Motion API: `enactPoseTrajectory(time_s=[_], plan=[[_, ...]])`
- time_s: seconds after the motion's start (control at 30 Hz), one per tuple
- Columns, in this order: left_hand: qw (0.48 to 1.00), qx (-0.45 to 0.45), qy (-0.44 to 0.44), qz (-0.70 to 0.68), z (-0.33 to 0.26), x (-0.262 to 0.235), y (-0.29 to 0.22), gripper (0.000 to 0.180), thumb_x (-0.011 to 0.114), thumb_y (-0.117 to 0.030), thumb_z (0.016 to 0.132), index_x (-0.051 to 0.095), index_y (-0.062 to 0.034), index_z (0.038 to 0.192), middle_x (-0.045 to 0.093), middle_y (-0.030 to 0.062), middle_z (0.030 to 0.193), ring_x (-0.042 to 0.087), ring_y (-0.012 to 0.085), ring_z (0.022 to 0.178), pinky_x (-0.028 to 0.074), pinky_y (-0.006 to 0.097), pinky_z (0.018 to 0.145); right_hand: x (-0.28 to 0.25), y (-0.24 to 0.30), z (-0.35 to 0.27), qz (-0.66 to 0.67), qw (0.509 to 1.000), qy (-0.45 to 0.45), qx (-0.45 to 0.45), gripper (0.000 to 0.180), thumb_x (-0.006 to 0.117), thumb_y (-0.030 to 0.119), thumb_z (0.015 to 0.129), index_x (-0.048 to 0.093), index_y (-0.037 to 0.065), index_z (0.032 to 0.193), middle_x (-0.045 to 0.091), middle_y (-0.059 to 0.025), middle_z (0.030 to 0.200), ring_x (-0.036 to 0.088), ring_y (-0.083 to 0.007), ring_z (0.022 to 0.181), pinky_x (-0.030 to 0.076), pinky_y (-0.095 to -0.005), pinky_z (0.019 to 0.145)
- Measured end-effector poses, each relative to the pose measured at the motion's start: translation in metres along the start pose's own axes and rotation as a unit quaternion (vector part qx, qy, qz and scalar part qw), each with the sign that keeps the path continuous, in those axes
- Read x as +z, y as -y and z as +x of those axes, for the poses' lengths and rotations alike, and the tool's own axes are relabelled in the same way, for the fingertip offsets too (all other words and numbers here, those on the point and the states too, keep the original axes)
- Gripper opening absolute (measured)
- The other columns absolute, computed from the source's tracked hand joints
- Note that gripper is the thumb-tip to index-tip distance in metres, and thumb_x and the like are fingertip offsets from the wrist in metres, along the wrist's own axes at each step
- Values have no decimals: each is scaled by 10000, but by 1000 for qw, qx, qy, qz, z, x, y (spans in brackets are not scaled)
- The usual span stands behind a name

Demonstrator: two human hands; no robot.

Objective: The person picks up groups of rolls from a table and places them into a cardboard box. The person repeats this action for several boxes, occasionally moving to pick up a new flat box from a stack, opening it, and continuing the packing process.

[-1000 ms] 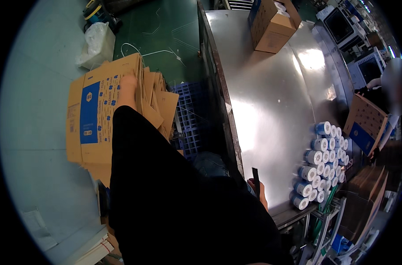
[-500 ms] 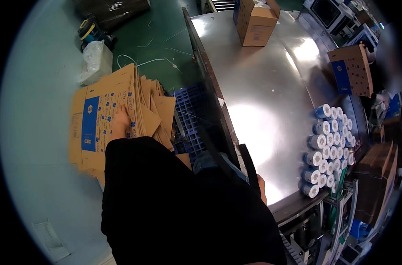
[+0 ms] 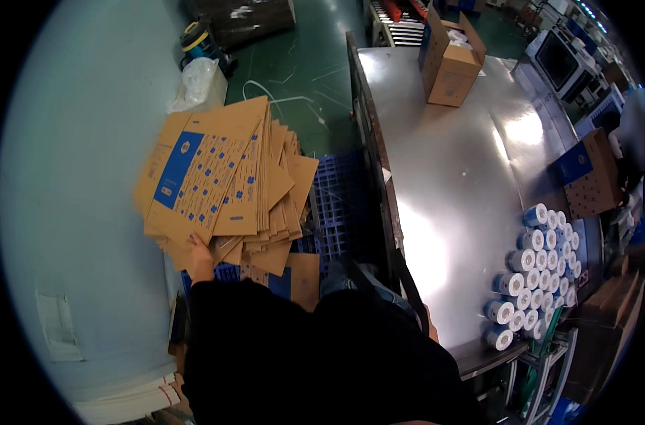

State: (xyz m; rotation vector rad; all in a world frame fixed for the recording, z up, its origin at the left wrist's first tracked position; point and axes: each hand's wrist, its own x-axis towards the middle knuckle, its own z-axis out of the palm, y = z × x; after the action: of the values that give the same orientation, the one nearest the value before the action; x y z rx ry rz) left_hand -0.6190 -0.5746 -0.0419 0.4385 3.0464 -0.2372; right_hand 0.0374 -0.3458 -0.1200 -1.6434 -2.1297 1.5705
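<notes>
My left hand [image 3: 200,256] grips the near edge of a flattened cardboard box [image 3: 210,168], brown with a blue panel and small blue flower marks. This box lies askew on top of an uneven stack of flattened cardboard boxes [image 3: 283,212]. Only a sliver of my right hand [image 3: 432,326] shows at the near edge of the metal table [image 3: 436,170]; a dark strap and my sleeve cover the rest, so its fingers are hidden.
Blue-and-white cylindrical rolls [image 3: 522,261] stand grouped on the table's right side. An open carton [image 3: 453,74] sits at its far end. A co-worker at right handles another carton [image 3: 595,180]. A blue plastic pallet [image 3: 336,198] lies between stack and table.
My left hand has moved from the top face of the stack to its near edge. The top flattened box has turned away from those beneath it. My view has shifted left.
</notes>
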Motion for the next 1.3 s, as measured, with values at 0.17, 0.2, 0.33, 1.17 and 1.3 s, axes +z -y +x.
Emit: enactPoseTrajectory(time_s=[0.17, 0.2, 0.33, 1.17, 1.3], plan=[[981, 133, 138, 40, -61, -84, -117, 700, 531, -137, 843, 178, -2, 1432, 458, 291, 1257, 541, 368, 1061, 472, 378, 843, -17, -5, 14, -200, 976, 78, -23, 272, 508, 219, 793, 621, 31, 955, 642, -211, 916, 602, -374, 893, 478, -429, 789], [977, 184, 97, 57, -74, -77, -147, 710, 561, -170, 822, 217, -14, 1424, 494, 268, 1222, 540, 348, 1055, 461, 388, 840, -19, -10, 18, -187, 980, 61, -22, 279, 511, 223, 801, 622, 35, 975, 644, -207, 912, 606, -367, 894, 478, -427, 788], [893, 426, -128, 74, -144, -91, -174, 720, 633, -206, 770, 304, -55, 1393, 476, 189, 1256, 483, 309, 1117, 381, 454, 929, 4, -13, 20, -107, 991, 53, -64, 305, 522, 249, 824, 626, 46, 1027, 652, -191, 917, 618, -345, 894, 481, -417, 788], [382, 893, -106, -214, -349, -265, -411, 204, 554, -15, 711, 628, -61, 895, 632, 127, 734, 632, 294, 700, 483, 392, 585, -138, 210, -149, -290, 776, -549, -107, 755, 746, 311, 682, 411, 95, 1324, 446, -122, 1326, 263, -297, 1354, 14, -581, 1090], [293, 942, -17, -166, -399, -238, -420, 98, 609, -142, 774, 662, -106, 848, 626, 90, 689, 621, 277, 668, 478, 376, 584, -117, 167, -147, -295, 816, -497, -11, 215, 663, 281, 767, 564, 90, 762, 598, -54, 604, 598, -241, 564, 470, -382, 550]])
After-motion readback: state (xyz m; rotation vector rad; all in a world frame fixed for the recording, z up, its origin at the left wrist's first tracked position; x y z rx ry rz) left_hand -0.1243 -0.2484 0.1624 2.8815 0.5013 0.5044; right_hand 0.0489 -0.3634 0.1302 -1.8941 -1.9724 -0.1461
